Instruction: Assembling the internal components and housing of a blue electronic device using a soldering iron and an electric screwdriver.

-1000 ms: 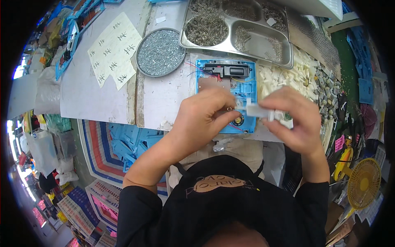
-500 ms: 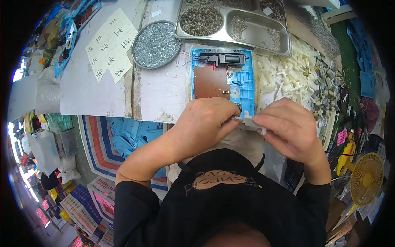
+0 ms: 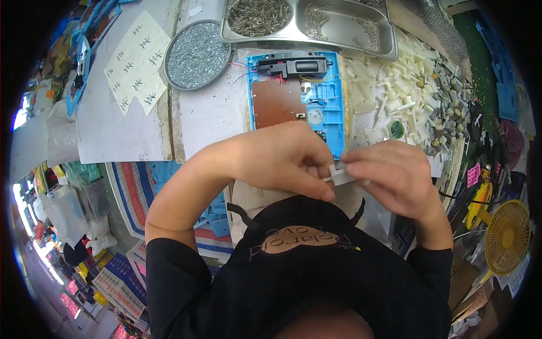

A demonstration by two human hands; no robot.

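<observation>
A small white plastic part (image 3: 340, 174) is pinched between the fingertips of my right hand (image 3: 395, 175). My left hand (image 3: 285, 158) meets it from the other side, fingers curled and pressed together; what lies between them is hidden. Just beyond both hands, a blue plastic casing (image 3: 334, 107) lies on the table. It carries a brown circuit board (image 3: 276, 104), a black module (image 3: 302, 68) along its far end, and thin coloured wires. My left hand covers the casing's near left part.
A round tray of small silvery pieces (image 3: 197, 55) stands left of the casing. Behind is a steel compartment tray (image 3: 385, 50) of small metal springs. White plastic parts (image 3: 403, 85) are heaped at right. A yellow fan (image 3: 507, 237) stands at lower right, a striped bag (image 3: 132, 189) at lower left.
The view has shifted, so the table things sit farther left and up. Both hands have turned slightly; the white part is tilted differently between them. A round green piece now shows in the white heap.
</observation>
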